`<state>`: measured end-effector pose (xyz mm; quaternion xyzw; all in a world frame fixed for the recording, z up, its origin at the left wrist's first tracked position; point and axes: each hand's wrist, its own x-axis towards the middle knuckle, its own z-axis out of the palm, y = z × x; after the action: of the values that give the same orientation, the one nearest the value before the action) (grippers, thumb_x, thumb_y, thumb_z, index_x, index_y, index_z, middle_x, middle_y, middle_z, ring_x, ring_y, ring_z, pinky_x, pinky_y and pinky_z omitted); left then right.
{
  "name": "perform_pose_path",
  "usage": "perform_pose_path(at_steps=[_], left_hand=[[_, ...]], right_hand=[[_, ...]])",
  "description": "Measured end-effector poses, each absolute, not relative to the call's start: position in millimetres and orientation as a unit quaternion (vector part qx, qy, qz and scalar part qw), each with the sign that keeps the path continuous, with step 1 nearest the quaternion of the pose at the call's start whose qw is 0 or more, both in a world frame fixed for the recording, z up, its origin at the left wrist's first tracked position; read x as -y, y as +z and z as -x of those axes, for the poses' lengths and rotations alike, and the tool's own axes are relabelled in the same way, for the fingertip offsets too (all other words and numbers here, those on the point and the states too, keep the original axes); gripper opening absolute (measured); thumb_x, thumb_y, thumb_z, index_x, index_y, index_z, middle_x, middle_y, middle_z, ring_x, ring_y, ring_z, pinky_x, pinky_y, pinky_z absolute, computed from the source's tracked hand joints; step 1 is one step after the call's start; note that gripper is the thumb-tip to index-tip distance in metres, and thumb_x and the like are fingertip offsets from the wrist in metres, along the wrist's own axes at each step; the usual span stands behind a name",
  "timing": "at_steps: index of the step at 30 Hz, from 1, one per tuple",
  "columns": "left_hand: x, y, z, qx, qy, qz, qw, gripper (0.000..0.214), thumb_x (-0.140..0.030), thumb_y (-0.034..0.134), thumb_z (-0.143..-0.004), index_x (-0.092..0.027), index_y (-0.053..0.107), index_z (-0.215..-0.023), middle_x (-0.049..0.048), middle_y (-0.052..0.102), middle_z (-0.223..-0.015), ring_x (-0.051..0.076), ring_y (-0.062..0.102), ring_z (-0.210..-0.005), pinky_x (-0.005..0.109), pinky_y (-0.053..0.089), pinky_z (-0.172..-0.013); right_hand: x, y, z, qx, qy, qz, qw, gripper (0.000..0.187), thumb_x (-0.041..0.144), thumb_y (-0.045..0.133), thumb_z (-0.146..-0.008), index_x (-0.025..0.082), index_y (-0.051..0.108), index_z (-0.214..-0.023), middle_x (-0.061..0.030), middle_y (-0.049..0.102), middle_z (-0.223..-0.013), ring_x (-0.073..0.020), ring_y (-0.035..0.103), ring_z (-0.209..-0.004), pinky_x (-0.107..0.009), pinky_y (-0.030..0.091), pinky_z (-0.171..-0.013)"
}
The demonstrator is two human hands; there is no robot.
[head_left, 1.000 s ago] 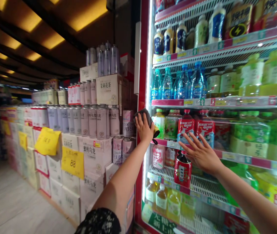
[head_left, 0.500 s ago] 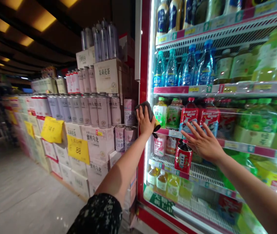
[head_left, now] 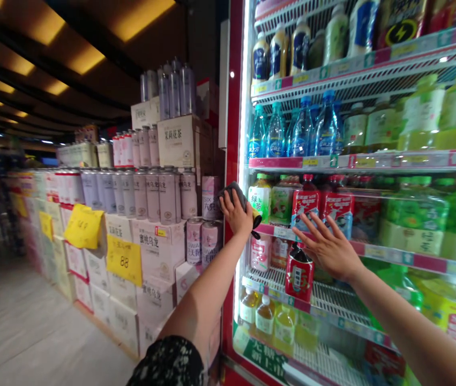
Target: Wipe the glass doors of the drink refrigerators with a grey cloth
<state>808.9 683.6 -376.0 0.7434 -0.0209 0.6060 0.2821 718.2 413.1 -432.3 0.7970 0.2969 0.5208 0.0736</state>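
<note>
My left hand presses a dark grey cloth against the red left frame of a drinks fridge, fingers closed on the cloth. My right hand lies flat on the glass door with fingers spread, holding nothing. Behind the glass near that hand stand red-labelled bottles on a shelf, and another red bottle one shelf lower. Green tea bottles stand right beside the cloth.
Blue water bottles and green drinks fill the fridge shelves. To the left, stacked white cartons topped with pink cans carry yellow price tags. A tiled aisle floor runs past them.
Both hands stay where they were on the fridge, the left with the cloth on the frame, the right flat on the glass. The view dipped and then rose again.
</note>
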Motion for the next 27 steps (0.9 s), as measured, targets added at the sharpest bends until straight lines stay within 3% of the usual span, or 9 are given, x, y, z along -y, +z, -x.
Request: perform_pose_path(at_steps=[3,8,11,14,16,20,24,27], left_hand=[[-668.9,-379.7,-798.9,0.106,0.614,-0.752,0.214,0.067,-0.036,0.051,-0.097,-0.021,0.031,-0.160,0.0106,0.020,-0.171,0.033,0.007,-0.159,0.056,0.019,-0.128],[-689.1,-458.3,-782.7,0.302,0.555,-0.772,0.066,0.072,-0.032,0.063,-0.092,-0.027,0.035,-0.158,0.0078,0.023,-0.171,0.031,0.008,-0.159,0.054,0.027,-0.126],[-704.7,-449.4,-791.0,0.228,0.562,-0.786,0.119,0.068,-0.031,0.060,-0.093,-0.025,0.037,-0.156,0.0112,0.022,-0.171,0.033,0.010,-0.159,0.058,0.025,-0.126],[-690.5,-400.0,-801.4,0.079,0.598,-0.762,0.238,0.066,-0.035,0.051,-0.098,-0.018,0.032,-0.159,0.0180,0.018,-0.170,0.038,0.007,-0.159,0.065,0.022,-0.124],[-668.3,-376.8,-801.5,0.068,0.610,-0.747,0.256,0.065,-0.036,0.049,-0.099,-0.017,0.032,-0.159,0.0186,0.018,-0.170,0.038,0.005,-0.159,0.065,0.019,-0.125],[-638.5,-402.6,-784.6,0.185,0.604,-0.754,0.179,0.069,-0.033,0.055,-0.096,-0.025,0.030,-0.160,0.0121,0.017,-0.172,0.033,0.004,-0.159,0.062,0.016,-0.127],[-654.2,-449.8,-768.7,0.284,0.547,-0.785,0.068,0.076,-0.032,0.068,-0.090,-0.031,0.034,-0.158,0.0102,0.026,-0.169,0.031,0.010,-0.159,0.059,0.018,-0.127],[-661.5,-430.4,-769.6,0.268,0.522,-0.806,0.075,0.073,-0.032,0.067,-0.091,-0.027,0.036,-0.157,0.0138,0.021,-0.170,0.033,0.009,-0.159,0.060,0.021,-0.126]], right_hand=[[-413.6,-432.8,-720.7,-0.290,0.526,-0.794,0.087,0.071,0.045,0.054,-0.098,0.038,0.021,-0.161,-0.0014,0.017,-0.170,-0.0289,0.021,-0.156,-0.060,0.020,-0.127],[-415.6,-430.7,-721.3,-0.278,0.537,-0.789,0.111,0.070,0.049,0.056,-0.097,0.036,0.027,-0.159,-0.0047,0.019,-0.170,-0.0289,0.019,-0.157,-0.059,0.022,-0.126],[-416.6,-427.6,-718.4,-0.279,0.532,-0.792,0.105,0.069,0.042,0.057,-0.098,0.037,0.026,-0.159,-0.0036,0.020,-0.170,-0.0281,0.020,-0.157,-0.059,0.023,-0.126],[-416.8,-425.3,-715.7,-0.288,0.526,-0.795,0.087,0.070,0.034,0.057,-0.098,0.040,0.024,-0.160,-0.0005,0.021,-0.170,-0.0288,0.022,-0.156,-0.059,0.023,-0.126],[-416.7,-424.6,-715.2,-0.298,0.525,-0.794,0.075,0.071,0.031,0.057,-0.097,0.040,0.024,-0.160,-0.0002,0.021,-0.169,-0.0299,0.024,-0.156,-0.060,0.023,-0.126],[-416.0,-422.3,-715.2,-0.307,0.521,-0.793,0.073,0.070,0.030,0.056,-0.098,0.036,0.026,-0.161,-0.0035,0.021,-0.170,-0.0299,0.022,-0.156,-0.059,0.023,-0.126],[-407.1,-413.9,-705.4,-0.325,0.490,-0.803,0.098,0.065,0.028,0.054,-0.098,0.026,0.034,-0.159,-0.0088,0.024,-0.168,-0.0296,0.022,-0.156,-0.058,0.024,-0.126],[-389.0,-406.9,-688.4,-0.361,0.447,-0.808,0.131,0.056,0.024,0.052,-0.097,0.022,0.044,-0.153,-0.0084,0.033,-0.165,-0.0275,0.031,-0.153,-0.057,0.027,-0.126]])
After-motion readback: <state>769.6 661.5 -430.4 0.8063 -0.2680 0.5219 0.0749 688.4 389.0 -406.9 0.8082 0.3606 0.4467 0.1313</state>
